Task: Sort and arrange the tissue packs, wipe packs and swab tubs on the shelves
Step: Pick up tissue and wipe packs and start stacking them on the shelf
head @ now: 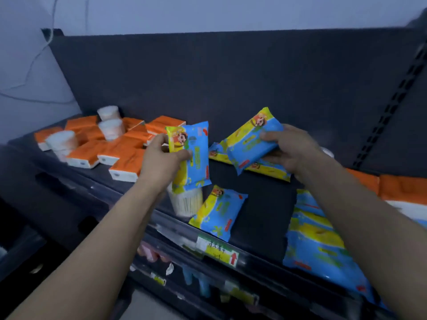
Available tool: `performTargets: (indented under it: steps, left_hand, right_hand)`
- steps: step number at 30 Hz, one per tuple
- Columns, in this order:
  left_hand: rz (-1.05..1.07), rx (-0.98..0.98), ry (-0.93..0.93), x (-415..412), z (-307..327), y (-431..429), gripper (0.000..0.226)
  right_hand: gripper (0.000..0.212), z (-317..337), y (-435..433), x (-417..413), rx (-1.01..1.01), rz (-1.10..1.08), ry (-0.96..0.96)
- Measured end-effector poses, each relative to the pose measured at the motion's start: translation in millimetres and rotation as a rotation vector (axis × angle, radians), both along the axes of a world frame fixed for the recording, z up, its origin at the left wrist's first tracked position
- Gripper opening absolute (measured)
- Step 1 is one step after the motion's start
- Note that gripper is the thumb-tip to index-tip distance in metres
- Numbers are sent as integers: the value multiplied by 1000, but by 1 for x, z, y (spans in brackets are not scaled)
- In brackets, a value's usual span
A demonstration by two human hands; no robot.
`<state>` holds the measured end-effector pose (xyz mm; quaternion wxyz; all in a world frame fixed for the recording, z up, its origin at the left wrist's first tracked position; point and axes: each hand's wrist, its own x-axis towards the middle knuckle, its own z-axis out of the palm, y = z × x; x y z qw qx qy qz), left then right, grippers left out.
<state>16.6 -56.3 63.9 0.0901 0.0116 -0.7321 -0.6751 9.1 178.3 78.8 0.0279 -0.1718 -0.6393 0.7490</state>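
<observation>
My left hand (pixel 161 155) grips a blue and yellow wipe pack (pixel 193 155), held upright above the dark shelf (pixel 258 215). My right hand (pixel 288 148) holds a second wipe pack (pixel 251 144), tilted, just above other wipe packs (pixel 270 169) lying at the back. Another wipe pack (pixel 219 212) lies near the shelf's front edge, and more wipe packs (pixel 316 239) lie under my right forearm. A swab tub (pixel 184 203) stands below my left hand. Orange tissue packs (pixel 111 146) and three swab tubs (pixel 111 128) are jumbled at the left.
More orange tissue packs (pixel 402 188) lie at the far right. A price label (pixel 217 250) with a red arrow sits on the shelf's front rail. Lower shelves (pixel 191 280) hold small coloured items. A dark back panel (pixel 231 77) closes the shelf behind.
</observation>
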Motion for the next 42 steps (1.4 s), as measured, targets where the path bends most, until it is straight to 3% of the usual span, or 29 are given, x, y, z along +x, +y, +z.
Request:
performTargets:
  steps: [3, 6, 9, 13, 15, 18, 21, 24, 26, 28, 30, 33, 36, 42]
  left_hand:
    - [-89, 120, -25, -27, 5, -7, 23]
    - [-148, 201, -87, -48, 2, -4, 45]
    - [-160, 153, -107, -68, -3, 4, 68]
    - [-237, 113, -178, -91, -4, 22, 53]
    - [-271, 97, -226, -101, -4, 30, 45]
    - [-292, -24, -242, -117, -6, 40, 21]
    - [-299, -94, -248, -131, -11, 44, 20]
    - [-301, -91, -315, -147, -20, 44, 22]
    - [-304, -99, -375, -158, -28, 44, 23]
    - [-320, -194, -411, -169, -37, 44, 36]
    - [-371, -334, -403, -177, -46, 44, 46]
    - [-447, -504, -320, -183, -55, 45, 65]
    - [-516, -721, -198, -188, -54, 47, 81]
    - [-635, -1154, -149, -196, -55, 47, 67]
  right_hand:
    - [19, -5, 0, -7, -40, -108, -68]
    - [16, -13, 7, -12, -59, -172, -132]
    - [27, -17, 20, -17, 16, -278, -135]
    - [25, -9, 35, -28, 51, -260, -5]
    - [22, -9, 38, -37, 204, -169, -7]
    - [32, -16, 40, -57, 653, -74, -30]
    - [24, -22, 32, -71, 998, 100, -73]
    - [21, -32, 29, -84, 1117, 213, -90]
    - [35, -37, 28, -92, 1146, 268, -111]
    - [36, -43, 28, -99, 1163, 292, -139]
    - [7, -49, 27, -105, 1160, 296, -174]
    - [40, -51, 25, -111, 1183, 314, -245]
    - [44, -56, 20, -112, 1190, 251, -284]
    - [43, -63, 12, -105, 1256, 120, -307]
